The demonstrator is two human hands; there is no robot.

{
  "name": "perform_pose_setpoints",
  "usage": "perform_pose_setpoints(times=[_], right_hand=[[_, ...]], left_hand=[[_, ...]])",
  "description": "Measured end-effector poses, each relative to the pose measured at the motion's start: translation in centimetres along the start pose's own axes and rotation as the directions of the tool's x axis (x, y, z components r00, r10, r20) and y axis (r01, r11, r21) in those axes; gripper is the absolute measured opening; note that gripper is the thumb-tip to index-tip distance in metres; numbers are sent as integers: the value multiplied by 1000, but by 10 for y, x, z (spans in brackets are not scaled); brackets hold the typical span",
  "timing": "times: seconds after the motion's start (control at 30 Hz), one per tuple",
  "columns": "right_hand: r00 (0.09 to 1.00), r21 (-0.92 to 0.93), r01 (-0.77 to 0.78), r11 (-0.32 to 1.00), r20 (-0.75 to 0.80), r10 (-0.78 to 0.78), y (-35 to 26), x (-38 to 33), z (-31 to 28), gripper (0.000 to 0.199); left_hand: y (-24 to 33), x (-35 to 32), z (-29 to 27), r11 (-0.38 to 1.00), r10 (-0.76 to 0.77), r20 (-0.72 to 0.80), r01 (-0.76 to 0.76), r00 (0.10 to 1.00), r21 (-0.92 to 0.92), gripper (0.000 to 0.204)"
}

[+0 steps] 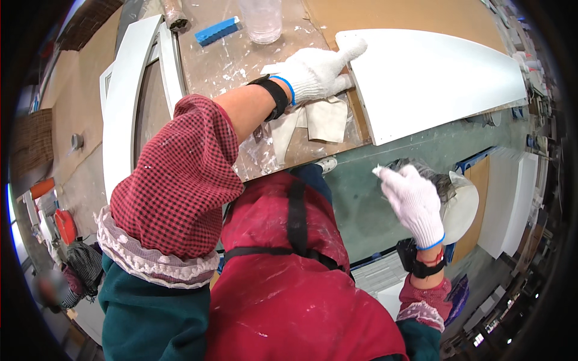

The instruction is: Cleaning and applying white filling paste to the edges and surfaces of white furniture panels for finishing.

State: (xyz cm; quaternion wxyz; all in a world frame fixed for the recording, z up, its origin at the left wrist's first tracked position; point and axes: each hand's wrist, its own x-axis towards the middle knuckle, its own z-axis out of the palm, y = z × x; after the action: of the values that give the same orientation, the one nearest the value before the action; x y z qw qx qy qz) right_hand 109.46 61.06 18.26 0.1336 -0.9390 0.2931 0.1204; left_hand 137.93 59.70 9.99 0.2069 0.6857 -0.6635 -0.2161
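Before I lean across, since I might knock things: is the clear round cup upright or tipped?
Upright, it appears: the clear round cup rests on its base; rim cropped.

Between a frame at left and a flat panel at right, the workbench bears a cup just right of a block, with loose sheets near its front edge.

Gloved left hand touching white panel at its right; clear cup beyond; gloved right hand apart.
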Motion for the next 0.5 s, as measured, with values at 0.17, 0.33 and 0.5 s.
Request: perform_pose_setpoints(times=[0.17, 0.33, 0.5], right_hand=[[996, 266, 5, 964, -90, 20, -4, -7, 0, 32], [943, 213, 19, 977, -328, 53, -9, 15, 1, 33], [935, 133, -9, 991, -350, 55, -11, 30, 9, 29]], left_hand=[[1, 0, -4, 1000, 10, 2, -10, 1000, -22, 60], [3, 2, -1, 1000, -11, 35, 11, 999, -4, 58], [4, 0, -3, 1000, 0, -8, 0, 1000, 11, 59]])
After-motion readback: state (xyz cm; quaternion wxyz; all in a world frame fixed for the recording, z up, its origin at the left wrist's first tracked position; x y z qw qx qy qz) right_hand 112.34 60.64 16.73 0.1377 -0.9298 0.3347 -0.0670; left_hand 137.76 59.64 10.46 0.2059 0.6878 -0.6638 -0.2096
